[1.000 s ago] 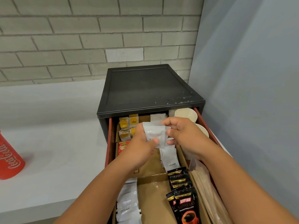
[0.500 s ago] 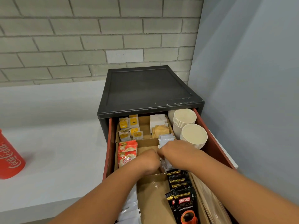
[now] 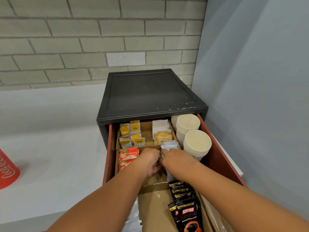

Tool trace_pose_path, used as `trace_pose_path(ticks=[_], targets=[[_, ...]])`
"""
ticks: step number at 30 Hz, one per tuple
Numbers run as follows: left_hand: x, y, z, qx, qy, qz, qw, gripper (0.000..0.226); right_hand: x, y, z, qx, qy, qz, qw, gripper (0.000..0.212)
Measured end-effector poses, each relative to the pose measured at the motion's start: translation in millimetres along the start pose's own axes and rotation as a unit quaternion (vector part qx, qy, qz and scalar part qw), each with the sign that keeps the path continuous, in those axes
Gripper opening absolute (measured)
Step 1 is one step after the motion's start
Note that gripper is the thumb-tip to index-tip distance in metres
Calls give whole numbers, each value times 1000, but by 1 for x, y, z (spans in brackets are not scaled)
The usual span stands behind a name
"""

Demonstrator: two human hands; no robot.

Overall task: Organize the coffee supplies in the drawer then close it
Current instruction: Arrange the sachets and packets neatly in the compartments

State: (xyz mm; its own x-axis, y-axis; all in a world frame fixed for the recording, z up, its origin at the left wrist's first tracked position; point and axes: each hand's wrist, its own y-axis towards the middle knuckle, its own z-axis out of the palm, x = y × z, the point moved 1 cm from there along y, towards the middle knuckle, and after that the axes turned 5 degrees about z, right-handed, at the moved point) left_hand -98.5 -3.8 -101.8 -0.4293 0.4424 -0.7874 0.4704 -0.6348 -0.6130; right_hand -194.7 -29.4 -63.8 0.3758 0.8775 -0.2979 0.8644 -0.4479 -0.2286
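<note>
Drawer (image 3: pixel 222 148), red-walled and pulled open from a dark grey cabinet (image 3: pixel 150 94), fills the lower middle of the head view, split by cardboard dividers (image 3: pixel 147 131). Both hands meet in the middle compartment: the left hand (image 3: pixel 150 162) and the right hand (image 3: pixel 178 160) have their fingers curled down together around white creamer sachets (image 3: pixel 168 145), whose tops stand up just at 12 o'clock of the knuckles. The fingertips are hidden, so I cannot tell how firmly either hand pinches the sachets.

At 9 o'clock of the left hand lie red-orange coffee-mix packets (image 3: pixel 127 156). At 11 o'clock, in the back left compartment, sit yellow-labelled tea bags (image 3: pixel 132 133). At 12 o'clock, in the back right compartment, tan sugar packets (image 3: pixel 163 138) lie in front of white packets (image 3: pixel 160 125). At 2 o'clock two stacks of cream paper cups (image 3: pixel 197 143) lie along the right wall. At 5 o'clock black Kopiko Supremo sachets (image 3: pixel 185 208) overlap in a row. Far off at 9 o'clock, on the white counter (image 3: pixel 55 156), stands a red Coca-Cola container (image 3: pixel 6 171), partly cut off.
</note>
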Motion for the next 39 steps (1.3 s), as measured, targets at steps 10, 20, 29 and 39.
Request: trace_pose_path(ticks=[10, 20, 29, 39], targets=[[-7, -3, 2, 5, -44, 21, 999, 18, 2, 6, 13, 38, -6, 12, 999, 41], [-15, -13, 6, -18, 1, 35, 999, 27, 7, 16, 9, 38, -162, -45, 985, 42], [-12, -16, 2, 17, -68, -1, 998, 36, 5, 14, 4, -21, -181, -63, 981, 40], [-11, -28, 8, -12, -166, -13, 986, 50, 0, 14, 8, 3, 72, 101, 992, 82]])
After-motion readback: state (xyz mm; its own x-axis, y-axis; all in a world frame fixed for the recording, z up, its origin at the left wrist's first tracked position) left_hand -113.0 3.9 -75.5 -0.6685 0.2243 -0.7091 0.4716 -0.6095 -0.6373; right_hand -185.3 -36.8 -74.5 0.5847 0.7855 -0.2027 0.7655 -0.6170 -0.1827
